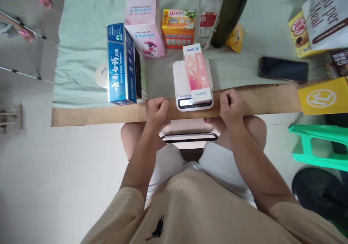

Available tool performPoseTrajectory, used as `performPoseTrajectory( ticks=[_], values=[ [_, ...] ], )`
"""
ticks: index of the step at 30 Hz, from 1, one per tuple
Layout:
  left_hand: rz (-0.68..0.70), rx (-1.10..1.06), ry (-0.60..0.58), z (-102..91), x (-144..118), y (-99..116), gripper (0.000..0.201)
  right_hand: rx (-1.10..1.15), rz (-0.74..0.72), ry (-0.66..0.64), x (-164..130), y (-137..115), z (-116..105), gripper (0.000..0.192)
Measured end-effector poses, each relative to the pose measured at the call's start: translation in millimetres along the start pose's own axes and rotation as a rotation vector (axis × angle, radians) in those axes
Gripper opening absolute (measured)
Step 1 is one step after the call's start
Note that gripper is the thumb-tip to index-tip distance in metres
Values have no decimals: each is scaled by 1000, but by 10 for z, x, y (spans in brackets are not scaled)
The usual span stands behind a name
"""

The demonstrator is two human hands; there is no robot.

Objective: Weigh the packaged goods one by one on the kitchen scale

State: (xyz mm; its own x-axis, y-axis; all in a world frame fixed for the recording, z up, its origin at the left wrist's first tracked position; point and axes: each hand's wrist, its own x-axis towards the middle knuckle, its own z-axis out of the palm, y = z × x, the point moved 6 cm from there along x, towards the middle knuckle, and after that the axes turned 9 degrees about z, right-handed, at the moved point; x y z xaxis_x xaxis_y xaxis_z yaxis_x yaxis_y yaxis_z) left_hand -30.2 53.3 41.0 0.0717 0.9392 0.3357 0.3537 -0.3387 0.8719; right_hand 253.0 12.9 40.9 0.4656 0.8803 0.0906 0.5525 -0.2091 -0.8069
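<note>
Both my hands rest as fists on the brown front edge of the table, one on each side of a white kitchen scale (180, 82). My left hand (157, 110) is closed to the left of the scale, close to a blue toothpaste box (119, 64). To the right of the scale, my right hand (231, 104) is curled shut too, and nothing shows in either fist. A pink and orange carton (197, 73) lies on the scale, slightly tilted, covering part of the lit display. The visible digits look like 14; the rest is hidden.
Behind the scale stand a pink box (145, 26), an orange box (178, 32), a clear bottle (208, 19) and a dark green bottle (231, 12). A phone (283, 69) lies to the right, near a yellow box (324, 96). A green stool (318, 151) stands below right.
</note>
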Motion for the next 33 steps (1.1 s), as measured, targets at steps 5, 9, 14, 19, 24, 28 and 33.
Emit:
performPoseTrajectory(
  ticks=[5,9,14,19,24,28,33],
  values=[
    [117,-12,58,13,-61,137,40,99,-28,53,-31,8,-25,23],
    [343,-57,53,237,-116,497,39,114,-123,-7,-116,-237,62,27],
    [107,-390,-72,675,-165,531,64,-49,-224,-150,-239,-714,321,51],
    [-159,-543,-82,914,-180,367,76,-149,-86,-294,-198,-718,516,66],
    [-117,-567,-160,1049,-255,481,82,-68,-95,-211,-176,-610,344,53],
    [27,-616,-328,1309,-342,811,80,-5,-92,-16,-246,-428,-123,43],
    [196,-660,-492,1563,-402,1221,78,10,-13,274,-351,23,-1173,48]
  ],
)
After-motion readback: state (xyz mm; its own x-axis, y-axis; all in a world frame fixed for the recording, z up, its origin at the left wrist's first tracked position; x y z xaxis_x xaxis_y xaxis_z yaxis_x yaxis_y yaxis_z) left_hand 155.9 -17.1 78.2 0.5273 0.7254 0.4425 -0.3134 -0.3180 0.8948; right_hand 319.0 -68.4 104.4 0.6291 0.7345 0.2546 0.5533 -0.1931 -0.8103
